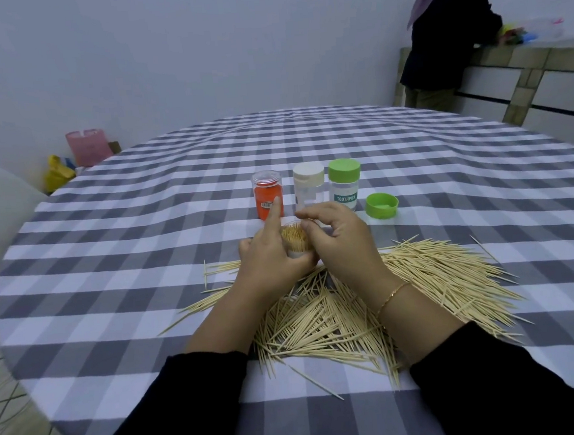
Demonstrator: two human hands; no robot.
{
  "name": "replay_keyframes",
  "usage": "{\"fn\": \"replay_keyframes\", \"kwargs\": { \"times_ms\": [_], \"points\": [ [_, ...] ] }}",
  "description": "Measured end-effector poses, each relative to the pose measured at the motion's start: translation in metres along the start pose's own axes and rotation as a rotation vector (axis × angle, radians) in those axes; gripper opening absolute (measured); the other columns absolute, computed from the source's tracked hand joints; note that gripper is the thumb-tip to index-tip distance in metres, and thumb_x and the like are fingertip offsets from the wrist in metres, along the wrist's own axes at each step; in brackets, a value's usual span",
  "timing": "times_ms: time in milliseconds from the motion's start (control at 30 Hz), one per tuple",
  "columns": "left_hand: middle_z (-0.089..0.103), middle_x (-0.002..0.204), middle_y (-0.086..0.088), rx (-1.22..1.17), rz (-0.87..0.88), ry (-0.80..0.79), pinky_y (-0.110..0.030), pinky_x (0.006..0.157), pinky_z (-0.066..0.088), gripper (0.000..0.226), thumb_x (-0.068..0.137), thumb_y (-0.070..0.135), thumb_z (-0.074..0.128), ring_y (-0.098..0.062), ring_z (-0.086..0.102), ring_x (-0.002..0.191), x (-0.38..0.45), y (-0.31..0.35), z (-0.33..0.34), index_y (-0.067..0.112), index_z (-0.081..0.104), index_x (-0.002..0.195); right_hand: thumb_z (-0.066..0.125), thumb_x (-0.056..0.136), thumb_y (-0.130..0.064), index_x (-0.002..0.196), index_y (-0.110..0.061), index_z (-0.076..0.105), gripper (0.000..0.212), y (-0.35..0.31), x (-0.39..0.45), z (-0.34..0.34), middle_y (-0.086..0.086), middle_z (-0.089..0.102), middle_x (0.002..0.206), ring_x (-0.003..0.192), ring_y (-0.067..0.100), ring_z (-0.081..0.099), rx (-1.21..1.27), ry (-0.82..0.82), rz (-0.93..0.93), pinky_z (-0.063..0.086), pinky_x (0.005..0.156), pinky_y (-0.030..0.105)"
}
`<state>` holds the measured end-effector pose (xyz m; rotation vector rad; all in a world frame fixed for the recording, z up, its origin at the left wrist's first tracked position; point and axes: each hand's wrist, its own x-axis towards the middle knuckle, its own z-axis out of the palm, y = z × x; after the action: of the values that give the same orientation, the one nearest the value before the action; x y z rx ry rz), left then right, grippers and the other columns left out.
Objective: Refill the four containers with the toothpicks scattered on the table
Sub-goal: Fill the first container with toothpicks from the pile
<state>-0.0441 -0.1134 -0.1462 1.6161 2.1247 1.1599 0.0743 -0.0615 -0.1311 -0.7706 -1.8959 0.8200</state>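
Grip, left hand [268, 256]: fingers are curling round the open container [296, 239], steadying it upright on the bench [143, 245] so it is not tipping while being packed; the forefinger is sticking out straight, away from the wall.
Grip, right hand [341, 244]: fingers are bending over the container's mouth, thumb at the rim, apparently tamping or guiding toothpicks in; whether any are being pinched cannot be told.
Open container: standing between both hands, looking nearly full of upright toothpicks, just beyond the heap for short reaches.
Scattered toothpicks [420, 275]: lying in a wide heap under and right of the wrists, many waiting.
Orange container [268, 198]: standing capped behind the left forefinger, parked out of the working area.
White-capped container [309, 189]: standing beside it, closed.
Green-capped container [344, 183]: standing at the right of the row, closed.
Loose green lid [381, 205]: lying near the row, likely the open container's, kept near for closing.
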Motion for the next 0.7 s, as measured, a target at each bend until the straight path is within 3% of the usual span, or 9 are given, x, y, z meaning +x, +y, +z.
{"fn": "replay_keyframes", "kwargs": {
  "times_ms": [67,167,300,400,467,567,633,700],
  "points": [
    [0.067,0.092,0.010,-0.002,-0.001,0.003,-0.028,0.092,0.016,0.104,0.068,0.056,0.053,-0.008,0.054,0.106,0.000,0.000,0.000,0.029,0.002,0.155,0.058,0.092,-0.014,0.112,-0.017,0.070,0.024,0.005,0.000,0.000,-0.008,0.055,0.108,0.111,0.010,0.052,-0.092,0.009,-0.016,0.046,0.098,0.030],
    [0.067,0.091,0.011,0.004,0.002,0.003,-0.030,0.093,0.017,0.102,0.076,0.053,0.060,-0.010,0.055,0.107,0.000,-0.001,0.001,0.029,0.002,0.155,0.049,0.096,-0.024,0.131,-0.018,0.057,0.037,0.002,0.000,-0.005,-0.004,0.057,0.129,0.125,0.013,0.046,-0.167,-0.041,-0.127,0.036,0.107,0.043],
    [0.060,0.129,0.009,0.011,0.016,-0.014,-0.029,0.093,0.014,0.101,0.069,0.053,0.047,-0.013,0.047,0.127,-0.003,0.005,-0.001,0.028,0.000,0.155,0.033,0.099,-0.038,0.143,-0.021,0.040,0.048,-0.004,-0.001,-0.008,-0.005,0.042,0.147,0.141,0.008,0.026,-0.375,-0.281,-0.177,0.014,0.116,0.037],
    [0.051,0.142,0.010,-0.007,0.024,-0.030,-0.027,0.093,0.012,0.100,0.070,0.050,0.045,-0.013,0.041,0.134,-0.005,0.008,-0.003,0.025,0.000,0.155,0.030,0.102,-0.037,0.143,-0.023,0.040,0.044,-0.003,0.000,-0.009,-0.010,0.037,0.149,0.142,0.003,0.019,-0.477,-0.405,-0.152,0.006,0.115,0.031],
    [0.052,0.142,0.008,-0.012,0.018,-0.024,-0.027,0.093,0.011,0.101,0.075,0.052,0.054,-0.014,0.041,0.134,-0.005,0.007,-0.003,0.026,-0.001,0.155,0.036,0.102,-0.032,0.138,-0.020,0.048,0.040,-0.006,0.000,-0.012,-0.007,0.044,0.145,0.138,0.003,0.026,-0.317,-0.373,-0.121,0.012,0.116,0.030],
    [0.060,0.129,0.006,-0.022,-0.005,-0.003,-0.028,0.094,0.011,0.103,0.080,0.053,0.067,-0.015,0.045,0.128,-0.004,0.005,-0.003,0.028,0.001,0.155,0.049,0.098,-0.025,0.129,-0.017,0.059,0.033,-0.015,0.002,-0.023,-0.003,0.056,0.134,0.126,0.008,0.045,-0.154,-0.267,-0.032,0.034,0.110,0.030],
    [0.062,0.121,0.004,-0.007,0.002,0.010,-0.027,0.093,0.013,0.103,0.081,0.050,0.069,-0.015,0.045,0.124,-0.006,0.007,-0.003,0.028,0.002,0.155,0.050,0.097,-0.022,0.124,-0.020,0.062,0.030,-0.020,0.008,-0.037,-0.004,0.061,0.127,0.110,0.011,0.057,-0.272,-0.237,0.073,0.045,0.099,0.033],
    [0.059,0.126,0.001,-0.006,-0.006,0.001,-0.029,0.098,0.017,0.101,0.082,0.046,0.070,-0.019,0.041,0.124,-0.008,0.012,-0.005,0.028,0.002,0.155,0.049,0.097,-0.020,0.118,-0.022,0.066,0.028,-0.016,0.016,-0.056,-0.001,0.065,0.119,0.096,0.018,0.061,-0.550,-0.295,0.191,0.050,0.090,0.038]
  ]
}}
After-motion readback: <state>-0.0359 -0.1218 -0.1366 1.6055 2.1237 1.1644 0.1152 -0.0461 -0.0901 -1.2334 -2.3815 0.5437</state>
